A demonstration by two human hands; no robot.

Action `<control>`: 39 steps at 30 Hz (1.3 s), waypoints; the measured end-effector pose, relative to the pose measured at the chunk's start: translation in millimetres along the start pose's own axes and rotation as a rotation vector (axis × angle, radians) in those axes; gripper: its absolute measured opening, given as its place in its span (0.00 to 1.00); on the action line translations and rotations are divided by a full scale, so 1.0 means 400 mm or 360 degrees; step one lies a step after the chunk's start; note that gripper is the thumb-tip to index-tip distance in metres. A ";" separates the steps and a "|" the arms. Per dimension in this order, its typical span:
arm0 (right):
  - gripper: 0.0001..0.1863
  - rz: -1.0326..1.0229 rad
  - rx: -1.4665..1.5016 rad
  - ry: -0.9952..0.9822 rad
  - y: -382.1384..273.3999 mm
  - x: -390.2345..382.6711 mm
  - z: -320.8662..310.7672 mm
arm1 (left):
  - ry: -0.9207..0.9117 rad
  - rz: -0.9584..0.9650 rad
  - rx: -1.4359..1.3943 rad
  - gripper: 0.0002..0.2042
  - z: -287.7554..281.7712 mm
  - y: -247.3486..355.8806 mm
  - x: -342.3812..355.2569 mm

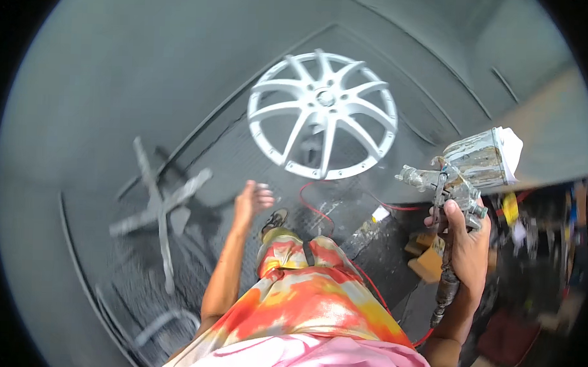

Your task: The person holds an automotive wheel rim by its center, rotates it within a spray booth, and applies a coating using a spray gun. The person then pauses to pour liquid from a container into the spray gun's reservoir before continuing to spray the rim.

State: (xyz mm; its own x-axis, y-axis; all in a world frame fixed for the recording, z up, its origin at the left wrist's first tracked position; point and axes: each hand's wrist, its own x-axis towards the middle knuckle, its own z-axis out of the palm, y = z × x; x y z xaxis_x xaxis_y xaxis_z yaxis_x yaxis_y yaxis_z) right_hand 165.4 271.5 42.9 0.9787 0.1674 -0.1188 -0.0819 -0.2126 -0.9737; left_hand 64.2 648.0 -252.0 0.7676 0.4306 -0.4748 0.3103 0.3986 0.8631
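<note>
A white multi-spoke wheel rim (pixel 327 159) is raised in front of me, its face toward me and its centre bore showing. In my right hand (pixel 468 244), the fingers wrap round the handle of a paint-spattered spray gun (pixel 440 182). The gun's cup (pixel 479 156) is streaked with paint and has white material at its end, and its nozzle points left toward the rim. My left hand (pixel 253 198) hangs below and left of the rim, apart from it, with its fingers loosely extended and nothing visible in them.
A grey cross-shaped stand (pixel 160 208) is at the left. A red hose (pixel 371 283) trails over the dark floor near my legs. Grey walls (pixel 149 62) enclose the far and left sides. Cardboard pieces (pixel 427 262) and blurred clutter (pixel 532 237) lie at the right.
</note>
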 end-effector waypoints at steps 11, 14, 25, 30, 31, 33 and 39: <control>0.13 -0.0430 0.0229 -0.0990 0.071 -0.008 0.275 | -0.0426 0.0633 -0.0050 0.26 0.532 0.011 -0.605; 0.14 -0.0506 0.0289 -0.1256 0.047 -0.118 0.422 | 0.0086 0.0856 -0.0501 0.23 0.504 -0.017 -0.651; 0.32 -0.1093 0.0095 -0.2225 0.120 -0.607 0.717 | 0.1367 0.0630 -0.0617 0.14 0.024 -0.088 -1.140; 0.26 -0.1257 -0.0503 -0.2506 0.310 -0.637 0.690 | 0.1710 0.0425 -0.0276 0.16 -0.188 -0.270 -1.478; 0.25 -0.1283 -0.0678 -0.2481 0.390 -0.615 0.684 | 0.1713 0.0313 -0.0379 0.17 -0.213 -0.294 -1.540; 0.23 -0.1484 -0.0916 -0.2488 0.552 -0.554 0.655 | 0.1778 0.0129 -0.0494 0.18 -0.254 -0.351 -1.657; 0.19 -0.1339 -0.1584 -0.2478 0.933 -0.419 0.496 | 0.1777 -0.0091 -0.0687 0.14 -0.354 -0.532 -1.841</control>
State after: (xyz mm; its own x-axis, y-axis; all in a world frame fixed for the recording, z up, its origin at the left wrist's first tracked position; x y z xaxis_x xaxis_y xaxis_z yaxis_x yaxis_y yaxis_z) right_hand -66.5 355.1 -339.1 -0.2932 0.8914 -0.3457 0.8577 0.0855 -0.5070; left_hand -646.6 360.8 -110.5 -0.2177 0.7835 -0.5820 -0.0493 0.5867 0.8083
